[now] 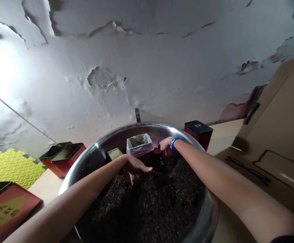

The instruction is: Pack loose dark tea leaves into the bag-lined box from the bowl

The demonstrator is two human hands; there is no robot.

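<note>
A wide steel basin (96,148) is filled with dark dried tea leaves (162,202). My left hand (137,167) hovers low over the leaves, thumb stretched out and fingers apart, with nothing visible in it. Past it, a tin lined with clear plastic (139,144) stands inside the basin near the far wall. My right hand (166,145), wearing a blue wristband (173,143), is curled beside this tin's right side. A dark reddish thing shows by its fingers, too blurred to name. Some leaves show below that hand. A gold-topped tin (115,154) sits behind my left wrist, partly hidden.
Open red tins (67,158) stand left of the basin, with a red tin bearing a yellow diamond label (6,212) nearer. A black-lidded red tin (199,131) is at the right. A cardboard box (281,128), yellow foam mat (12,167) and peeling wall (162,74) surround it.
</note>
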